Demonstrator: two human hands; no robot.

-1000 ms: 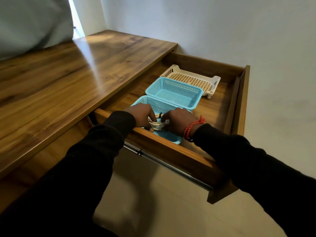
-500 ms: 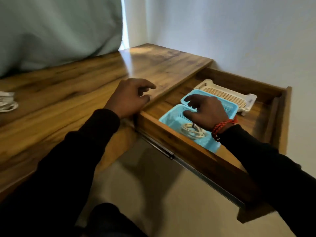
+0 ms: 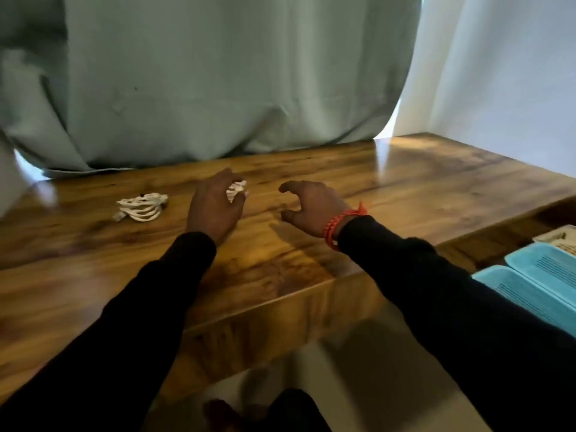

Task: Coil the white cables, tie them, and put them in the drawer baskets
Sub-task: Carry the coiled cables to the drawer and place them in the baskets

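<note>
reaching for the next cable

near right, blue baskets wait in the open drawer. over the desk, the right hand hovers spread; the left hand pinches one white cable. another bundle lies beside.

This looks like a room in a home. A wood-grain surface stands against a pale green curtain and a plain white wall. Blue plastic baskets sit at its right edge.
</note>
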